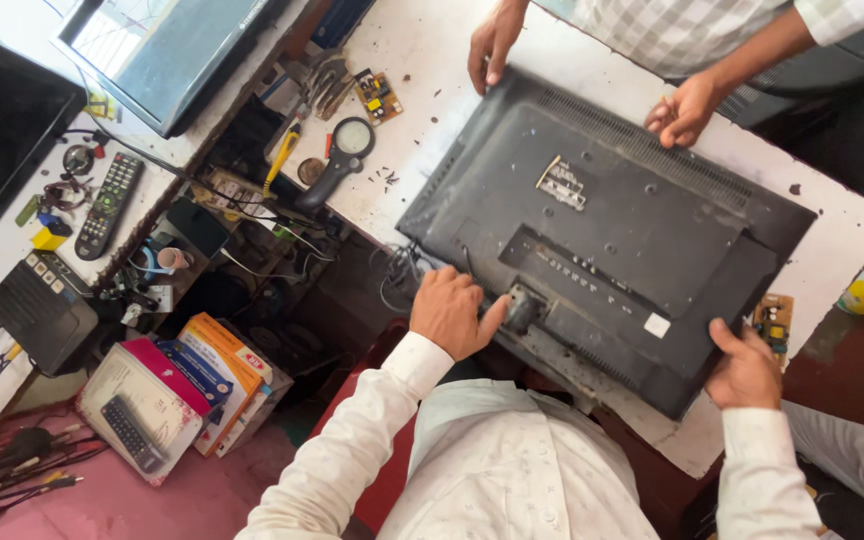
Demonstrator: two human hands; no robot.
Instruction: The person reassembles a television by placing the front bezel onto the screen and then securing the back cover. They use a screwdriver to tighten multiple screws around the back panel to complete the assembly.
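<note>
A black television [602, 235] is lying face down on a scuffed white table [422, 60]. The left hand [449, 310] is resting open on its near edge; the right hand [744, 368] is gripping the near corner. A co-worker's hands [680, 110] are holding the far edge. Even, shared support would be keeping the dusty, matte plastic shell level.

Monitor back [612, 230]: dark, face down on the white table [422, 60], a small white label [657, 325] near its near edge (another torn label [562, 183] mid-panel).
Boxes [177, 395]: pink, blue, orange packages on the floor, left.
Screen [157, 50]: dark, leaning top left.
</note>
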